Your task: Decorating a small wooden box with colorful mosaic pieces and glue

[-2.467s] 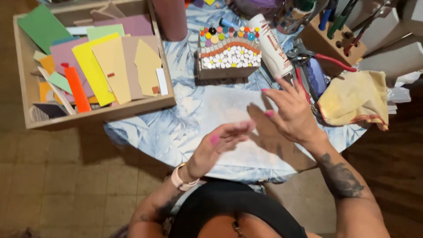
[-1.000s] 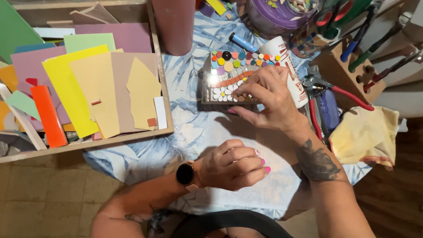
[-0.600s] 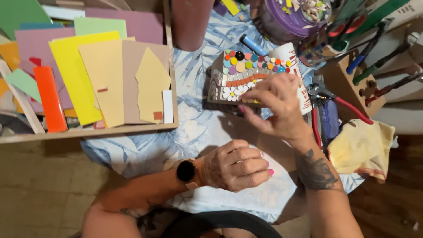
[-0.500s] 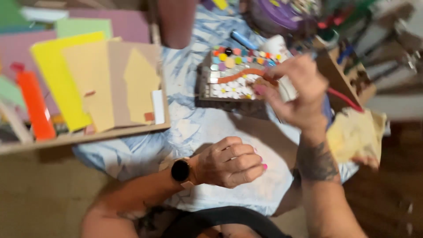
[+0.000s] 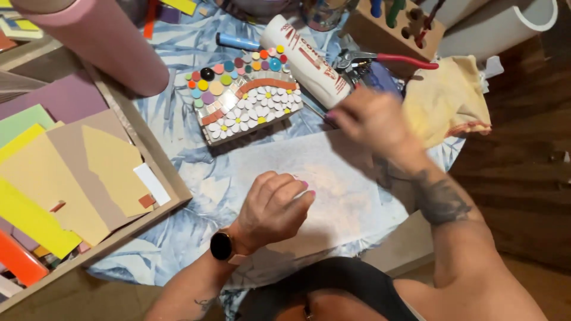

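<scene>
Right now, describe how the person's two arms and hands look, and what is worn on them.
Both arms are bare, no sleeves. The left hand has pink-painted nails, and its wrist carries a round black watch on a pale strap. The right hand is motion-blurred; its forearm bears a dark tattoo.

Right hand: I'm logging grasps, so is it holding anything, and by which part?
Cannot be told: the right hand is motion-blurred beside the white glue bottle and mosaic piece; nothing shows clearly in its fingers.

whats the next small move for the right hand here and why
Probably ease the right hand back left onto the mosaic block. It is blurred beside the white glue tube, clear of the block, while the left hand rests curled on the pale sheet.
</scene>
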